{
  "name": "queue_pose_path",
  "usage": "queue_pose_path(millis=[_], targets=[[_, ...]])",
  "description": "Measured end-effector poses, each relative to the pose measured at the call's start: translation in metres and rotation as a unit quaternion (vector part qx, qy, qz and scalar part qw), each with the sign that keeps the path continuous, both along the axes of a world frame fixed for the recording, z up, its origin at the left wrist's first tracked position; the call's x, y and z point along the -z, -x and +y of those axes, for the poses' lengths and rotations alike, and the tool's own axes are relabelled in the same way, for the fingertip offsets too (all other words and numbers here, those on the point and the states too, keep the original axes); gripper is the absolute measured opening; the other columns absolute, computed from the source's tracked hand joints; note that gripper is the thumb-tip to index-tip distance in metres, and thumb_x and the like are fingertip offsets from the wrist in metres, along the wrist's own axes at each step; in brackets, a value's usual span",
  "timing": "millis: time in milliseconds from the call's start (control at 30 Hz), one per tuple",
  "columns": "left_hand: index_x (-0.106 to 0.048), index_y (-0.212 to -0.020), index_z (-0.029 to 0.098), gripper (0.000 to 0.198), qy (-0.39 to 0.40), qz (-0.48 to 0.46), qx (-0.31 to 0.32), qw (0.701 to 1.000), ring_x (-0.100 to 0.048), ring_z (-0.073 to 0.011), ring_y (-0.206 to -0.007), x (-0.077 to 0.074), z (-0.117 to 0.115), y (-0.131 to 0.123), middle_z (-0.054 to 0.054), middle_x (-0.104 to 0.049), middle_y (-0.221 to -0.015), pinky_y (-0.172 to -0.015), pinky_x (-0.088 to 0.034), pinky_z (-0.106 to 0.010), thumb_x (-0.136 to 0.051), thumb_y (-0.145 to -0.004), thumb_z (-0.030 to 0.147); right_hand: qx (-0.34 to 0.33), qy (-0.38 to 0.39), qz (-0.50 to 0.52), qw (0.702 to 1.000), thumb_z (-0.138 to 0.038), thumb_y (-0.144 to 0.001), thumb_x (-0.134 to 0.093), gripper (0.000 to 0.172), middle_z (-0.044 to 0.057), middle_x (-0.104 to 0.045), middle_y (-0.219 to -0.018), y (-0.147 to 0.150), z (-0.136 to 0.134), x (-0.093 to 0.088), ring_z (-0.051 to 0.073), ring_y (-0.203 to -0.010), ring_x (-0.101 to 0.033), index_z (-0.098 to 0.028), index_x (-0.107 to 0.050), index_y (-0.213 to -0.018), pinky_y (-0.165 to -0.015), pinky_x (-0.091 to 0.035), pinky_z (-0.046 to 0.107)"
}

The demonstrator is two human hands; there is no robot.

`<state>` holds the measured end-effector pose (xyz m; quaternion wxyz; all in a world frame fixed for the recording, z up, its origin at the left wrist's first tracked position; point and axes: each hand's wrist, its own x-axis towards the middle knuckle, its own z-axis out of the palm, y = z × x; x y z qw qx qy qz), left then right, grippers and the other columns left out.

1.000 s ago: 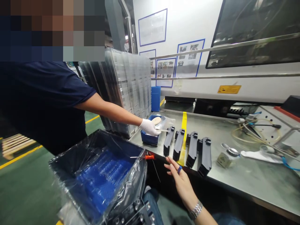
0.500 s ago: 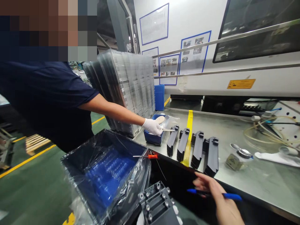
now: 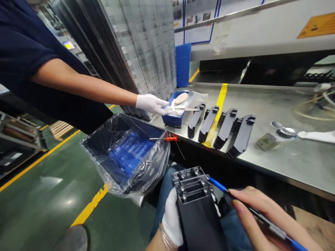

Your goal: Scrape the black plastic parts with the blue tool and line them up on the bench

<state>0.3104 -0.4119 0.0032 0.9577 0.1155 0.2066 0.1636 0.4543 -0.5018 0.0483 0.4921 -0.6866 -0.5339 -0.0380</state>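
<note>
My left hand (image 3: 172, 218), in a white glove, is wrapped round a black plastic part (image 3: 200, 219) over my lap. The part's upper end shows ribs and several round bosses with metal-looking centres. My bare right hand (image 3: 258, 212) pinches a blue-and-black pen (image 3: 269, 220); its blue end points at the part's upper right corner, near a boss. Whether it touches cannot be told. Several dark parts (image 3: 224, 130) stand in a row along the front of the metal table (image 3: 277, 170).
A co-worker's gloved hand (image 3: 150, 104) holds a thin stick at a small blue bin (image 3: 176, 120). A plastic-lined crate (image 3: 154, 170) stands left of my knees. A red-handled tool (image 3: 171, 138) lies at the table edge. A small bottle (image 3: 267, 142) stands right of the row.
The view has tilted downward. The black part is more fully in view, and my right hand has turned the pen so its blue end is at the part. The co-worker's hand remains by the blue bin.
</note>
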Motion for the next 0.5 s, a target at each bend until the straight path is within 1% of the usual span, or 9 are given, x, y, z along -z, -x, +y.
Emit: queue_pose_path(millis=[67, 100, 200, 300, 400, 500], targets=[[-0.068, -0.107, 0.011, 0.055, 0.013, -0.045, 0.012, 0.999, -0.052, -0.0292, -0.116, -0.001, -0.002, -0.003, -0.012, -0.066, -0.106, -0.103, -0.035, -0.039, -0.042, -0.084, 0.054, -0.011, -0.003, -0.022, 1.000, -0.022, -0.084, -0.059, 0.017, 0.002, -0.070, -0.089, -0.001, -0.002, 0.001, 0.018, -0.076, -0.068, -0.024, -0.064, -0.099, -0.082, -0.056, 0.029], [-0.068, -0.108, 0.012, 0.054, 0.013, -0.064, 0.020, 0.998, -0.051, -0.0287, -0.117, -0.002, -0.002, -0.004, -0.011, -0.066, -0.107, -0.104, -0.034, -0.038, -0.043, -0.084, 0.052, -0.011, -0.006, -0.024, 1.000, -0.021, -0.084, -0.058, 0.016, 0.002, -0.070, -0.088, -0.002, -0.002, 0.000, 0.018, -0.075, -0.067, -0.024, -0.063, -0.099, -0.082, -0.056, 0.030], [-0.068, -0.110, 0.014, 0.050, -0.013, -0.085, 0.035, 0.996, -0.049, -0.0277, -0.119, -0.005, -0.001, -0.007, -0.008, -0.065, -0.109, -0.105, -0.034, -0.035, -0.045, -0.083, 0.050, -0.031, -0.008, -0.019, 0.999, -0.021, -0.084, -0.058, 0.014, 0.002, -0.069, -0.088, -0.006, 0.000, -0.002, 0.016, -0.075, -0.067, -0.022, -0.063, -0.097, -0.072, -0.056, 0.025], [-0.068, -0.113, 0.015, 0.054, -0.043, -0.074, 0.030, 0.996, -0.049, -0.0294, -0.119, -0.005, -0.001, -0.008, -0.008, -0.065, -0.110, -0.105, -0.035, -0.035, -0.051, -0.079, 0.054, -0.063, -0.002, -0.017, 0.998, -0.021, -0.084, -0.058, 0.013, 0.002, -0.069, -0.085, -0.007, 0.004, -0.006, 0.015, -0.071, -0.067, -0.022, -0.063, -0.096, -0.065, -0.055, 0.022], [-0.068, -0.112, 0.014, 0.057, -0.046, -0.060, 0.041, 0.996, -0.050, -0.0316, -0.117, 0.003, -0.002, -0.005, -0.010, -0.066, -0.106, -0.104, -0.036, -0.039, -0.052, -0.076, 0.055, -0.062, -0.009, -0.007, 0.998, -0.020, -0.084, -0.058, 0.011, 0.002, -0.068, -0.083, -0.004, 0.006, -0.007, 0.015, -0.070, -0.067, -0.022, -0.063, -0.094, -0.064, -0.056, 0.023], [-0.067, -0.112, 0.011, 0.057, -0.052, -0.023, 0.037, 0.998, -0.052, -0.0305, -0.115, 0.018, -0.005, 0.001, -0.012, -0.068, -0.098, -0.105, -0.034, -0.042, -0.044, -0.082, 0.053, -0.057, -0.020, -0.005, 0.998, -0.019, -0.083, -0.059, 0.013, 0.002, -0.069, -0.085, 0.001, 0.006, -0.005, 0.016, -0.074, -0.067, -0.023, -0.063, -0.095, -0.065, -0.056, 0.023]])
